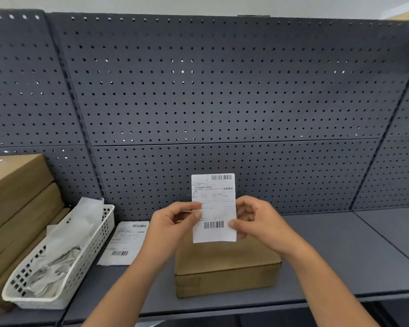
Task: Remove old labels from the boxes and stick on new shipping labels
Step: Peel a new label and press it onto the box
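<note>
I hold a white shipping label (214,199) upright in front of me, above a small brown cardboard box (227,267) on the grey shelf. My left hand (172,223) pinches the label's left edge between thumb and fingers. My right hand (257,218) pinches its right edge, the thumb on the printed face near the lower barcode. The box top below shows no label where I can see it; its far part is hidden by the label and my hands.
A small stack of printed labels (125,241) lies left of the box. A white plastic basket (85,258) holding crumpled paper stands further left, beside stacked brown boxes (17,197). A grey pegboard wall (222,90) backs the shelf (352,256).
</note>
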`<control>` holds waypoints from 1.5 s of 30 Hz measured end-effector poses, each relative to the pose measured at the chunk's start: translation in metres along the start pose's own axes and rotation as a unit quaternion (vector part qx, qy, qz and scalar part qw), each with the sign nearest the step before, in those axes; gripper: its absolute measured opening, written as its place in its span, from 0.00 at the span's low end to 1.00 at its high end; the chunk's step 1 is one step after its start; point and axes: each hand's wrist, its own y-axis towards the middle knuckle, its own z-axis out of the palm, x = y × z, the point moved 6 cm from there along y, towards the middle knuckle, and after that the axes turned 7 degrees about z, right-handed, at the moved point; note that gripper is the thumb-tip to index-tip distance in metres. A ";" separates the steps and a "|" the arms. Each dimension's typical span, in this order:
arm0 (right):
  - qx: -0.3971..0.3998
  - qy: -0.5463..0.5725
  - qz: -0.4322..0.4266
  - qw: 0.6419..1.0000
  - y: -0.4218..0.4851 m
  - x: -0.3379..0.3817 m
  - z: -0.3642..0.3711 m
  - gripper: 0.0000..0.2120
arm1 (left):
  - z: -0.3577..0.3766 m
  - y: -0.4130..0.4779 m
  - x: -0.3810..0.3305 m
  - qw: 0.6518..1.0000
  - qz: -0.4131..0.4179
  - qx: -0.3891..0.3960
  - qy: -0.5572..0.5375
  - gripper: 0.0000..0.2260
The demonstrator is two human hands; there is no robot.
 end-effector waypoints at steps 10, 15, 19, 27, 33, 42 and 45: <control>0.005 -0.013 0.007 1.000 0.006 -0.026 -0.008 0.18 | 0.010 0.013 0.032 0.992 -0.018 0.033 0.119 0.11; 0.025 -0.061 -0.030 0.997 0.007 -0.035 -0.007 0.08 | 0.016 0.014 0.032 0.992 -0.007 0.051 0.117 0.14; 0.015 -0.036 -0.026 0.999 0.012 -0.046 -0.009 0.08 | 0.019 0.015 0.031 0.987 0.018 0.065 0.147 0.17; 0.009 -0.051 0.001 0.999 0.019 -0.060 -0.007 0.12 | 0.023 0.016 0.046 0.981 0.027 0.077 0.175 0.20; 0.001 -0.054 0.008 0.998 0.020 -0.067 -0.007 0.12 | 0.025 0.017 0.056 0.980 0.024 0.086 0.175 0.20; -0.007 -0.050 0.014 0.999 0.022 -0.072 -0.006 0.13 | 0.029 0.018 0.065 0.978 0.037 0.082 0.186 0.19; -0.008 -0.052 0.018 0.998 0.023 -0.074 -0.005 0.13 | 0.030 0.018 0.068 0.978 0.037 0.084 0.190 0.20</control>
